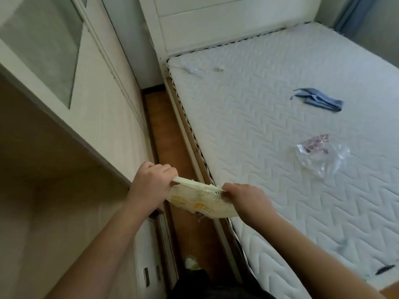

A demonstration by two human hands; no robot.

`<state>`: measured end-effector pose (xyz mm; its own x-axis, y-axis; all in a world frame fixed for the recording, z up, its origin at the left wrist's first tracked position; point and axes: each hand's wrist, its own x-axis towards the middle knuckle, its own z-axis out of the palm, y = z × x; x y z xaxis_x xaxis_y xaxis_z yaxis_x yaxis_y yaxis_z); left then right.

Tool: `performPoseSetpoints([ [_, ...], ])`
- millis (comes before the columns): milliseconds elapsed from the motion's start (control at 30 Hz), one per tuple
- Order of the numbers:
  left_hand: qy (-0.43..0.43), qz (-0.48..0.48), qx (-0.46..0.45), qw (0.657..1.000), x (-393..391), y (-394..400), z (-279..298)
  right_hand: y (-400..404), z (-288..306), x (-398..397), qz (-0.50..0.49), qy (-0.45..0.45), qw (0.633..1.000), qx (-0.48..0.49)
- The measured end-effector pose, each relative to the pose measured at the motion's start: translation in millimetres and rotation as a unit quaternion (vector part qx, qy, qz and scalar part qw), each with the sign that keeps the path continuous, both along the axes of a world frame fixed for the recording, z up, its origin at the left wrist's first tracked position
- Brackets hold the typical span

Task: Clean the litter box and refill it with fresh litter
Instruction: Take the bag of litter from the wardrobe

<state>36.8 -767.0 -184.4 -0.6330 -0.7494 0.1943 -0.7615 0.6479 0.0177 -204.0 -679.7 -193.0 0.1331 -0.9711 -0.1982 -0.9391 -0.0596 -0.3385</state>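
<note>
Surroundings were noted first. A bare quilted mattress (280, 130) lay to the right of both hands, carrying a crumpled blue cloth (317, 100), a clear plastic wrapper (321, 154) with reddish print, and a small dark object (385, 269) near its lower edge. A pale wardrobe (71, 117) stood to the left. Between the two ran a narrow strip of brown floor (166, 134), directly beneath the hands. A light-coloured shoe (191, 262) showed on that floor below the forearms. Nothing stood between the hands and the item held.

The litter bag (200, 200), cream with yellow markings, was held in mid-air over the floor strip. The left hand (150, 183) gripped its upper left corner, fingers (166, 171) curled tight round the top edge. The right hand (246, 196) pinched the upper right corner. The top edge was stretched between the two grips, the bag's body hanging just below and between the fingers.
</note>
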Motion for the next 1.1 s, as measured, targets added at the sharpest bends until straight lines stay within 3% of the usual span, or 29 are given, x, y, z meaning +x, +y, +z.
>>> performPoseSetpoints([
  [267, 0.03, -0.108, -0.025, 0.993, -113, 9, -8, 61, 6, -90, -0.133, 0.026, 0.991, -0.018],
  [467, 0.021, -0.238, 0.01, 0.971, -199, 20, -23, 120, 7, -140, -0.243, 0.06, 0.968, 0.024],
  [833, 0.001, -0.418, 0.077, 0.905, -303, 37, -46, 183, 1, -168, -0.45, 0.09, 0.888, 0.042],
  [1100, 0.009, -0.533, 0.061, 0.844, -362, 58, -33, 224, -3, -167, -0.578, 0.078, 0.812, 0.01],
])
